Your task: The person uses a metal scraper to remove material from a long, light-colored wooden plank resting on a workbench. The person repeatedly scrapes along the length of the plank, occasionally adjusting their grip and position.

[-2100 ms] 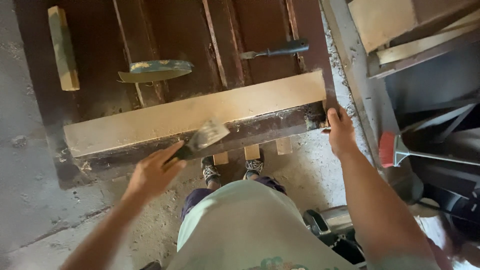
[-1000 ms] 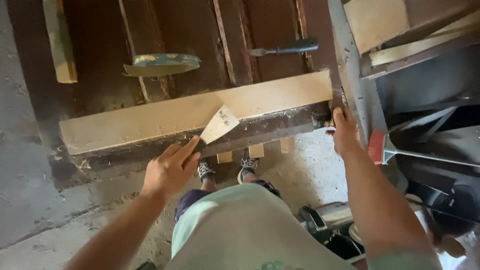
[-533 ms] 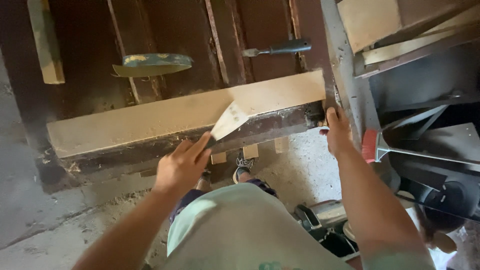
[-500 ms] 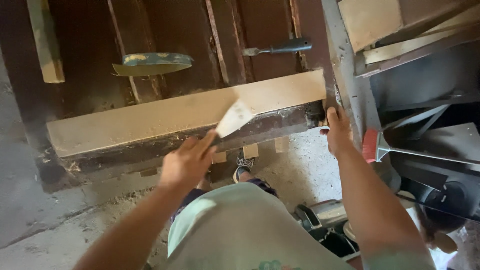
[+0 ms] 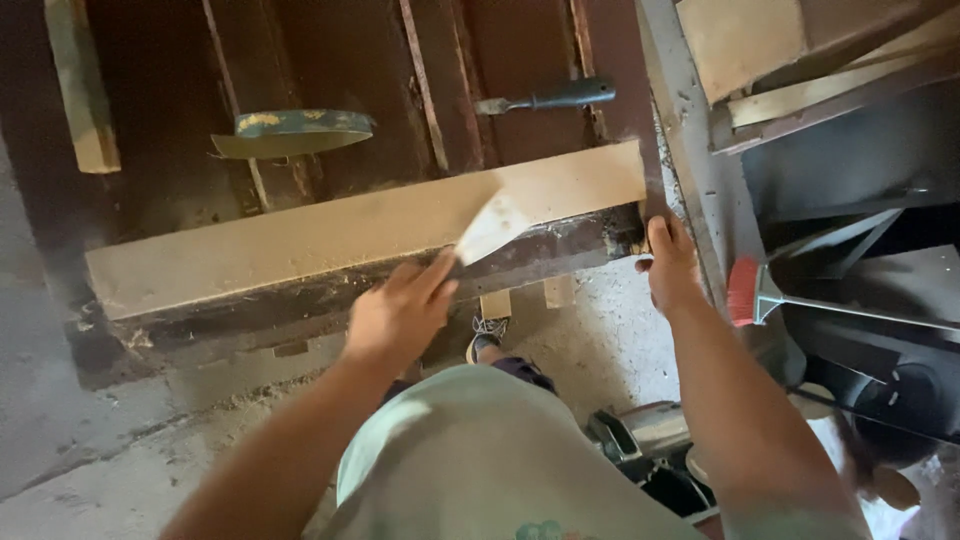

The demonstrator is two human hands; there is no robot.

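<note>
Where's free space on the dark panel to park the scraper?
Bare dark wood lies between the curved blue piece and the chisel, and left of the blue piece up to the wood block. The pale strip is bare left of the left hand. It is crowded at the right corner, where the right hand grips.

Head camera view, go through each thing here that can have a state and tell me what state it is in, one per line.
Left hand: closed around the scraper's handle.
Scraper: held, blade tilted against the pale board's near edge.
Right hand: gripping the door's right end.
Pale board: bare, stripped of its dark coat.
Door: lying flat, dark coat on.
Chisel: lying on the door, untouched.
Broom: lying idle at the right.
</note>
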